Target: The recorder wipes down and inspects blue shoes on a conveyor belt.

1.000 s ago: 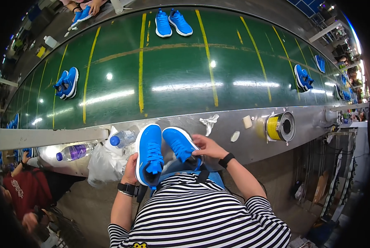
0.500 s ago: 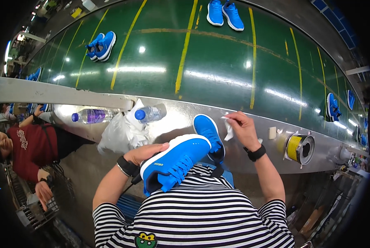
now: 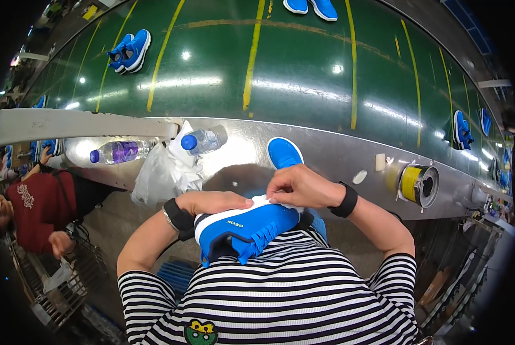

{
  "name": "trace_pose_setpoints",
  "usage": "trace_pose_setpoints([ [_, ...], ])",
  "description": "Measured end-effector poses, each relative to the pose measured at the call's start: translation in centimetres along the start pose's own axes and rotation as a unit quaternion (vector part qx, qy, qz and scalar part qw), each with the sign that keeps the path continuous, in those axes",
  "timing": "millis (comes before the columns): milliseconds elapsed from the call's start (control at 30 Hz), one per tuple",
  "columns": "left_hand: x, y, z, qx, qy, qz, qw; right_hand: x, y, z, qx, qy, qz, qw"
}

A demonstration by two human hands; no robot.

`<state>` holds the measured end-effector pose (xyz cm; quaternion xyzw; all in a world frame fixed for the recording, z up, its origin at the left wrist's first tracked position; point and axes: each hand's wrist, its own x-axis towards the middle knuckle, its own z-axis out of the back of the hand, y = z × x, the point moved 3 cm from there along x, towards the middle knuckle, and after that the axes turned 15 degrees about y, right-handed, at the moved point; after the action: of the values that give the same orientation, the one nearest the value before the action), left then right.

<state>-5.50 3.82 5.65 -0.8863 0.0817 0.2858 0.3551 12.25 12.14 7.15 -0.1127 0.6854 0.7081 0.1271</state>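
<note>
A blue sneaker [image 3: 240, 227] with a white sole lies tilted against my striped shirt, its opening toward me. My left hand [image 3: 214, 202] is closed on it, thumb along the white sole edge. Pinched in the fingers of my right hand [image 3: 300, 187] is a small white cloth [image 3: 261, 201], pressed to the sole edge near the left thumb. Just beyond the right hand, a second blue sneaker [image 3: 284, 153] rests on the metal ledge, its rear part hidden behind that hand.
A green conveyor belt [image 3: 211, 63] carries several blue sneakers. Along the metal ledge [image 3: 326, 144] are a white plastic bag [image 3: 160, 178], two water bottles [image 3: 118, 152], a white block [image 3: 380, 162] and a yellow-labelled tin [image 3: 419, 186]. A person in a dark red shirt [image 3: 36, 207] is at left.
My right hand has moved left and down, bringing the white cloth onto the held sneaker's sole. A white oval spot now shows on the ledge. The view has shifted slightly.
</note>
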Motion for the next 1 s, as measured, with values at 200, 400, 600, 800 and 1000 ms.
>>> trace_pose_setpoints([
  [200,0.0,0.8,0.3,0.058,0.008,-0.026,0.998,-1.3,-1.3,-0.4,0.043,0.011,-0.025,0.999],
  [400,0.1,-0.1,0.3,0.093,0.016,0.001,0.996,-0.2,-0.7,-0.4,0.037,0.019,-0.012,0.999],
  [600,0.2,0.8,0.3,0.058,0.013,-0.033,0.998,-1.1,-2.0,-0.2,0.1,0.036,-0.054,0.993],
  [800,0.1,0.2,0.3,0.102,0.007,-0.023,0.994,-0.2,-1.2,-0.1,0.081,0.046,-0.046,0.995],
  [1000,-0.2,1.5,0.2,-0.036,0.01,-0.011,0.999,-2.3,-2.7,0.3,0.045,0.012,-0.088,0.995],
])
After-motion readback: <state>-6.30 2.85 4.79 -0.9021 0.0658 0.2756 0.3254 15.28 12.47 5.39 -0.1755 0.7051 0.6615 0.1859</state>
